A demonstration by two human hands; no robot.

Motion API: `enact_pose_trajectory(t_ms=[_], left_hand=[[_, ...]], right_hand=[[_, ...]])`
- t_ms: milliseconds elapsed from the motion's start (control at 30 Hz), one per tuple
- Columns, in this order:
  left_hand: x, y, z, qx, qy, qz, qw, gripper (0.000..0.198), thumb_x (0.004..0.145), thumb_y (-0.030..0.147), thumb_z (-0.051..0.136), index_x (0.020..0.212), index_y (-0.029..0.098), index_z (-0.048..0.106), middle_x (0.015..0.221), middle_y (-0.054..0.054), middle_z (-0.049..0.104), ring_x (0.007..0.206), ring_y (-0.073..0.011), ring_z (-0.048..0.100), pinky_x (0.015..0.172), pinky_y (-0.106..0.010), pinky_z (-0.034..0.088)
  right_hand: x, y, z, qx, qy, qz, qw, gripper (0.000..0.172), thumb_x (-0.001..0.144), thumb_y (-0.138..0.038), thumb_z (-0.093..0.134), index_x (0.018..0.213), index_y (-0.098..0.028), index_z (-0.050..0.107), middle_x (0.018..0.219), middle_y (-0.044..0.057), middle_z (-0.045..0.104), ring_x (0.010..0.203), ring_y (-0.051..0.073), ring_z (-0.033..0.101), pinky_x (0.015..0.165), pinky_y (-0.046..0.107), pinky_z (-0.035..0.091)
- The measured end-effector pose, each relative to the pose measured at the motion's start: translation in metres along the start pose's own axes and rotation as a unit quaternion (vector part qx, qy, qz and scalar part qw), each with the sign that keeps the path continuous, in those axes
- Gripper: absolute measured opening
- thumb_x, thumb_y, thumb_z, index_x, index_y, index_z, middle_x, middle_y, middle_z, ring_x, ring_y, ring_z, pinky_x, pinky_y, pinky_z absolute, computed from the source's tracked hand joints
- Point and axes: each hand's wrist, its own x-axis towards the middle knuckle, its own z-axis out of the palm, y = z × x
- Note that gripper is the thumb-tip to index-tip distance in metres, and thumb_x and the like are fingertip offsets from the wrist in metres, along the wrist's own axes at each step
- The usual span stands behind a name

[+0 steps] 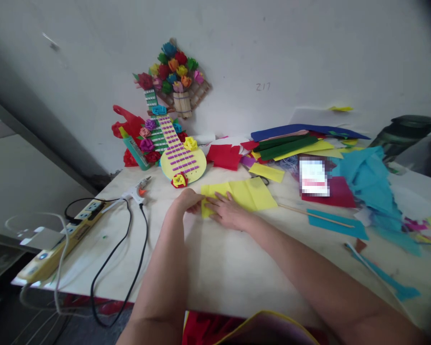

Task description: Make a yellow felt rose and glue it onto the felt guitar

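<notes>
A yellow paper sheet lies on the white table in front of me. My left hand pinches its near left edge, fingers curled together. My right hand lies flat on the folded left part of the same sheet, fingers stretched out and pressing down. Both forearms reach in from the bottom of the view.
A yellow paper guitar with paper flowers leans at the wall. Left: a glue gun, a power strip and black cable. Right: stacked coloured paper, teal scraps, a thin wooden stick, scissors, a dark bottle.
</notes>
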Motion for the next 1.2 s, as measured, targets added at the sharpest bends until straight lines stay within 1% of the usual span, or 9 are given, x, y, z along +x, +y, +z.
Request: enact_pose_trajectory(t_ms=[233,333,467,567,667,800,933,1067,1200], left_hand=[[0.0,0.002,0.002,-0.004,-0.018,0.018,1.0,0.025,0.065,0.028,0.053,0.045,0.013,0.051,0.041,-0.005,0.054,0.036,-0.0128,0.048,0.042,-0.024,0.038],[-0.001,0.003,0.002,0.002,-0.011,0.034,0.999,0.02,0.064,0.023,0.053,0.046,0.014,0.05,0.04,-0.004,0.053,0.035,-0.0125,0.047,0.041,-0.024,0.038],[0.004,0.0,0.006,0.004,0.018,0.074,0.997,0.01,0.06,0.016,0.051,0.05,0.015,0.049,0.038,-0.001,0.05,0.036,-0.0124,0.048,0.042,-0.023,0.04],[0.01,-0.003,0.009,-0.05,0.057,0.121,0.99,0.003,0.056,0.014,0.052,0.055,0.015,0.05,0.041,0.0,0.05,0.041,-0.0131,0.052,0.046,-0.023,0.043],[0.012,-0.005,0.009,-0.143,0.078,0.142,0.976,0.006,0.054,0.011,0.052,0.055,0.015,0.048,0.044,0.001,0.049,0.046,-0.0129,0.054,0.049,-0.024,0.046],[0.012,-0.007,0.009,-0.256,0.044,0.137,0.956,0.009,0.055,0.012,0.054,0.056,0.015,0.046,0.047,0.002,0.049,0.045,-0.0111,0.052,0.049,-0.024,0.046],[0.015,-0.008,0.012,-0.299,-0.001,0.093,0.95,0.019,0.055,0.023,0.063,0.064,0.015,0.049,0.054,-0.001,0.055,0.049,-0.0145,0.056,0.048,-0.025,0.046],[0.016,-0.004,0.017,-0.253,0.033,0.064,0.965,0.031,0.048,0.03,0.071,0.066,0.015,0.05,0.054,-0.001,0.055,0.053,-0.0163,0.057,0.046,-0.025,0.045],[0.014,0.001,0.019,-0.154,0.079,0.069,0.983,0.031,0.049,0.032,0.071,0.068,0.014,0.054,0.054,-0.001,0.055,0.055,-0.0169,0.057,0.045,-0.023,0.044]], right_hand=[[-0.002,0.001,-0.002,0.009,0.003,-0.005,1.0,0.051,0.087,-0.045,0.023,0.133,-0.023,0.028,0.141,0.002,0.027,0.13,0.028,0.013,0.101,0.055,0.008],[-0.003,0.0,-0.001,0.014,0.014,0.005,1.0,0.055,0.087,-0.045,0.024,0.135,-0.018,0.024,0.141,0.006,0.026,0.131,0.026,0.013,0.102,0.053,0.007],[-0.004,-0.001,0.002,0.005,0.031,0.029,0.999,0.061,0.086,-0.046,0.025,0.135,-0.01,0.023,0.143,0.011,0.017,0.132,0.024,0.01,0.104,0.048,0.008],[-0.004,0.0,0.004,-0.001,0.04,0.04,0.998,0.064,0.085,-0.05,0.019,0.135,-0.009,0.024,0.144,0.01,0.015,0.132,0.023,0.005,0.105,0.046,0.007],[-0.004,0.0,0.006,-0.005,0.057,0.057,0.997,0.067,0.085,-0.053,0.014,0.136,-0.01,0.022,0.143,0.01,0.017,0.132,0.023,0.006,0.105,0.047,0.004],[-0.003,0.001,0.008,-0.005,0.046,0.066,0.997,0.068,0.084,-0.055,0.011,0.136,-0.012,0.022,0.143,0.009,0.02,0.132,0.024,0.008,0.105,0.047,0.003],[-0.002,0.003,0.009,-0.01,0.044,0.065,0.997,0.069,0.084,-0.055,0.013,0.136,-0.011,0.022,0.142,0.009,0.021,0.132,0.024,0.007,0.105,0.048,0.004],[-0.001,0.004,0.01,-0.013,0.043,0.058,0.997,0.071,0.083,-0.056,0.012,0.136,-0.01,0.021,0.142,0.01,0.021,0.132,0.026,0.007,0.105,0.048,0.005],[-0.002,0.002,0.009,-0.019,0.047,0.059,0.997,0.073,0.083,-0.056,0.011,0.135,-0.006,0.022,0.142,0.013,0.02,0.132,0.026,0.009,0.105,0.047,0.006]])
